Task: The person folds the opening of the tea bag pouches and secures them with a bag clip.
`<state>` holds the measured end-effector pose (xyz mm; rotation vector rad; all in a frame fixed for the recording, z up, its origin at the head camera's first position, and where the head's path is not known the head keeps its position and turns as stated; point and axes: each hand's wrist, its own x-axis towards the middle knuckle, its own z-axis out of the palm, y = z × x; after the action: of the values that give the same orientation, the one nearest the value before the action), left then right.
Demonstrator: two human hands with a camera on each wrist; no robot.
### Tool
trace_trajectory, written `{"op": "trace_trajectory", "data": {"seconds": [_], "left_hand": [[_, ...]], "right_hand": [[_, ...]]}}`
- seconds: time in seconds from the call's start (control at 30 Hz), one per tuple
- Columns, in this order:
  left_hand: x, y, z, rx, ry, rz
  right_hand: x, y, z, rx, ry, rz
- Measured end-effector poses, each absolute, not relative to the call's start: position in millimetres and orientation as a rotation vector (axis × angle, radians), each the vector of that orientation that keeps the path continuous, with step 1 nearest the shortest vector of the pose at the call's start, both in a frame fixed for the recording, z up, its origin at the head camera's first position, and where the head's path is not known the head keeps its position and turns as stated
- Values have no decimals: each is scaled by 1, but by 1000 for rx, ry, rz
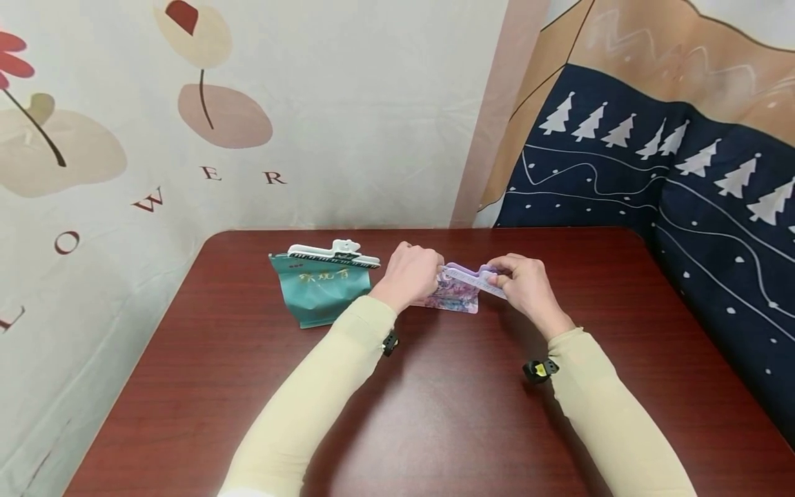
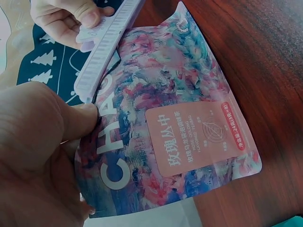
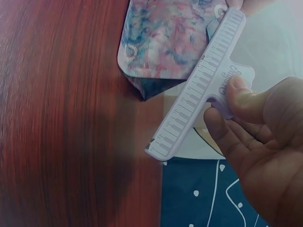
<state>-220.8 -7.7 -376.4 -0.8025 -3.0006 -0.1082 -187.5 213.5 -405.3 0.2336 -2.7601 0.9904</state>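
A pink, blue and purple tea pouch (image 1: pixel 456 298) (image 2: pixel 161 71) is at the back of the table, its printed front full in the left wrist view. My left hand (image 1: pixel 411 274) (image 2: pixel 35 137) pinches the pouch near its top edge, thumb on the printed face. A lilac sealing clip (image 1: pixel 468 277) (image 3: pixel 199 85) with piano-key markings lies slantwise at that top edge. My right hand (image 1: pixel 526 283) (image 3: pixel 270 123) pinches the clip's handle between thumb and fingers. One end of the clip is close to the left thumb, while its other end sticks out past the pouch.
Left of the hands stands a teal bag (image 1: pixel 319 286) with a white clip (image 1: pixel 335 254) across its top. The dark red table (image 1: pixel 459 414) ends at a pale printed curtain (image 1: pixel 360 138) behind and a navy tree-patterned cloth (image 1: pixel 596 159) on the right.
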Motion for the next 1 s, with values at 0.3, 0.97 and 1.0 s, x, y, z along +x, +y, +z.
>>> {"op": "trace_trajectory", "data": {"seconds": [0.3, 0.97, 1.0], "left_hand": [[-221, -13, -375, -842, -2987, -146], [-222, -22, -374, -684, -3020, -226], [-222, -22, -374, -683, -3018, -220]], "right_hand": [[-188, 209, -407, 235, -2739, 992], [-186, 206, -409, 223, -2712, 1040], [-186, 205, -409, 225, -2707, 1040]]}}
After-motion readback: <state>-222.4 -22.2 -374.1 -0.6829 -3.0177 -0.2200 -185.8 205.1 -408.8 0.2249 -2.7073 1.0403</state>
